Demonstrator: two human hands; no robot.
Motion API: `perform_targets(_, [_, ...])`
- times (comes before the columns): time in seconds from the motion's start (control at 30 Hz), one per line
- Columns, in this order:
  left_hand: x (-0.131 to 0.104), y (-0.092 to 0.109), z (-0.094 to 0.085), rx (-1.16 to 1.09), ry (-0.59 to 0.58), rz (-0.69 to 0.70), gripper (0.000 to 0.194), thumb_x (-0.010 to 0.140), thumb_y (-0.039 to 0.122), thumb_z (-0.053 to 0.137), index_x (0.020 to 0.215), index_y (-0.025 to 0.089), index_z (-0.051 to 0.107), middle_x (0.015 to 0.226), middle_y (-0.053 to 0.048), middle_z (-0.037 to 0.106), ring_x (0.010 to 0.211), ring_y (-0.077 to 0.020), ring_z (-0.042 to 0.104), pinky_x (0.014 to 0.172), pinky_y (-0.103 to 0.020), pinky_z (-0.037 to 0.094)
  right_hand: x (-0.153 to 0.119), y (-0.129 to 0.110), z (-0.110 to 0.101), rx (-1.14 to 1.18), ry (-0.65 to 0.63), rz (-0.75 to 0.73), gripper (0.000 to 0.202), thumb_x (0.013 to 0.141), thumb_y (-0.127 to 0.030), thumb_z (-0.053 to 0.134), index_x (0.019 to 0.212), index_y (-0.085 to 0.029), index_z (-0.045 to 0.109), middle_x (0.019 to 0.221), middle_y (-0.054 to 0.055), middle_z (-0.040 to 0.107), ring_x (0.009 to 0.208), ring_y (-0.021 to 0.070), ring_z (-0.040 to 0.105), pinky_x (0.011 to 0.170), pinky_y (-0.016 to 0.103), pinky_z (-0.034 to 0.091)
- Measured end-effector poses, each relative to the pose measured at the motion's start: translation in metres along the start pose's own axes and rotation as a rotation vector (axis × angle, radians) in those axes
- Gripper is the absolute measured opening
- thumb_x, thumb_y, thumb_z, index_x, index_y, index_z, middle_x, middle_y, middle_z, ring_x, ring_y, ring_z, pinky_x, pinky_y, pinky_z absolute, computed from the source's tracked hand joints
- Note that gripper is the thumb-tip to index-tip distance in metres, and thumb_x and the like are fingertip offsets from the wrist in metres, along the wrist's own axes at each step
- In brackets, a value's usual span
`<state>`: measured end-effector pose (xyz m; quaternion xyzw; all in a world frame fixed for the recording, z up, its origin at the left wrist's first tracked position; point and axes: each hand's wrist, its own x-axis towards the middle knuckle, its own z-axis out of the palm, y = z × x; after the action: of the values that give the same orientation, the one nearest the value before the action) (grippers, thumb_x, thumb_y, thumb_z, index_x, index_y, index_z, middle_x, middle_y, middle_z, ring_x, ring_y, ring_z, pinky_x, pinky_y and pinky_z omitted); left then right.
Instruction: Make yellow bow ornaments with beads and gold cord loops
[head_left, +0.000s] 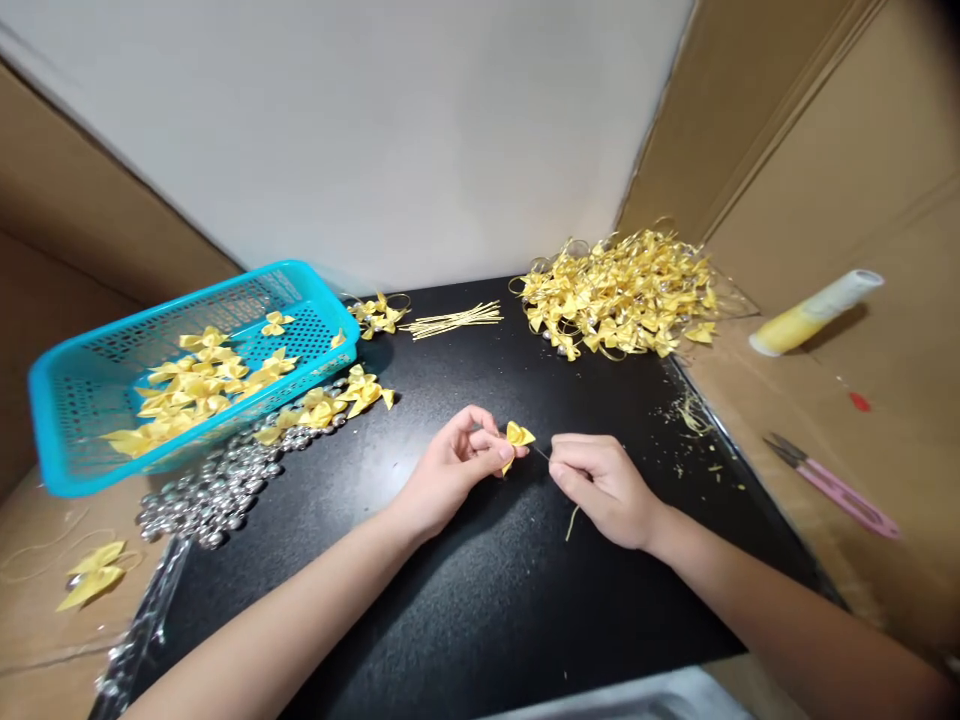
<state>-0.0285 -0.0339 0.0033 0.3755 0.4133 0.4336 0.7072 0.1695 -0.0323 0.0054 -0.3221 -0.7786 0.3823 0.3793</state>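
My left hand (463,458) pinches a small yellow ribbon bow (519,434) between thumb and fingers, above the middle of the black tabletop (450,600). Just to the right, my right hand (604,485) is closed round a thin dark needle-like tool (540,453) whose far end reaches the bow. Whether it passes through the ribbon I cannot tell. A short yellow cord end (572,523) hangs below the right fist; its other end is hidden.
At left, a blue basket (52,400) holds yellow bows, with silver round beads (210,485) beside it. Cut yellow cords (454,319) lie at the back. Finished-looking bows (619,295) are heaped back right. Pink thread snips (840,490) and a tube (814,313) are at right.
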Motion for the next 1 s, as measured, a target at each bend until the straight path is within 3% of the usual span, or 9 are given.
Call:
perform_targets(0.17, [0.012,-0.012,0.007,-0.181,0.017,-0.056,0.025,0.061,0.023,0.087,0.072,0.016,0.066,0.063,0.002,0.069,0.054,-0.0055,0.054,0.055,-0.018,0.039,0.0,0.009,-0.006,-0.098,-0.041,-0.055,0.03,0.092,-0.016,0.042,0.062,-0.018,0.04,0.061,-0.004,0.038,0.055,0.009,0.039,0.054,0.023,0.03])
perform_targets(0.3, [0.012,-0.013,0.004,-0.216,0.018,-0.095,0.025,0.058,0.023,0.089,0.079,0.017,0.078,0.071,0.0,0.073,0.058,-0.0053,0.056,0.06,-0.019,0.042,0.0,0.013,-0.007,-0.176,-0.071,-0.087,0.03,0.092,-0.015,0.042,0.063,-0.019,0.04,0.061,-0.003,0.038,0.056,0.0097,0.037,0.055,0.024,0.03])
perform_targets(0.63, [0.009,-0.019,0.002,-0.352,-0.088,-0.194,0.03,0.06,0.021,0.089,0.088,0.021,0.079,0.083,0.0,0.077,0.07,-0.005,0.062,0.076,-0.017,0.046,0.002,0.016,-0.002,-0.273,-0.112,-0.141,0.029,0.092,-0.013,0.041,0.064,-0.02,0.039,0.062,-0.002,0.04,0.059,0.0118,0.037,0.058,0.026,0.032])
perform_targets(1.0, [0.006,-0.019,0.002,-0.362,-0.073,-0.227,0.03,0.06,0.021,0.088,0.088,0.02,0.079,0.077,-0.001,0.073,0.065,-0.0066,0.057,0.069,-0.02,0.044,0.003,0.015,-0.001,-0.272,-0.096,-0.154,0.029,0.091,-0.013,0.04,0.063,-0.021,0.038,0.06,-0.002,0.041,0.059,0.0124,0.037,0.058,0.027,0.032])
